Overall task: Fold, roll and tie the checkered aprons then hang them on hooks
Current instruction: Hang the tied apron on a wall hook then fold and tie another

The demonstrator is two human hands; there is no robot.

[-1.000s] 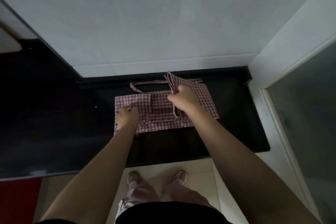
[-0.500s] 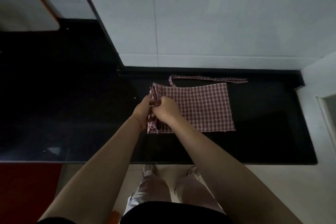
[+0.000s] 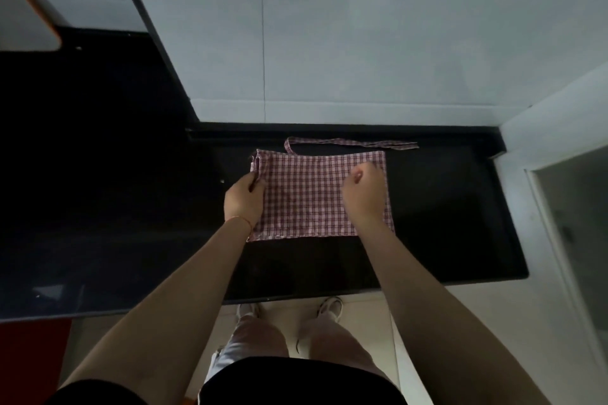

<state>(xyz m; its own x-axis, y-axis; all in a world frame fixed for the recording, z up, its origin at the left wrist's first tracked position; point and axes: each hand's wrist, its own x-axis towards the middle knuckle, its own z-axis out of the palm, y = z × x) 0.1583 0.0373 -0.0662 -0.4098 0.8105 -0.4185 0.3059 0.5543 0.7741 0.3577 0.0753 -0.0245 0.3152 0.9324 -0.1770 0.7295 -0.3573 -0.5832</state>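
Apron [image 3: 309, 194], folded to a flat rectangle, lies on the dark tabletop [image 3: 444, 223] near the wall, its tie [image 3: 355, 142] trailing along the far edge. Left hand [image 3: 243, 200] grips the bunched left edge, fingers curled round the cloth. Right hand [image 3: 363, 194] rests on the right part of the apron with fingers curled; whether it pinches fabric I cannot tell. The step in hand looks like starting the roll from the left. To do it well, keep the near and far edges square, turn the first wrap tight, press down while rolling toward the right, and leave the tie free for knotting.
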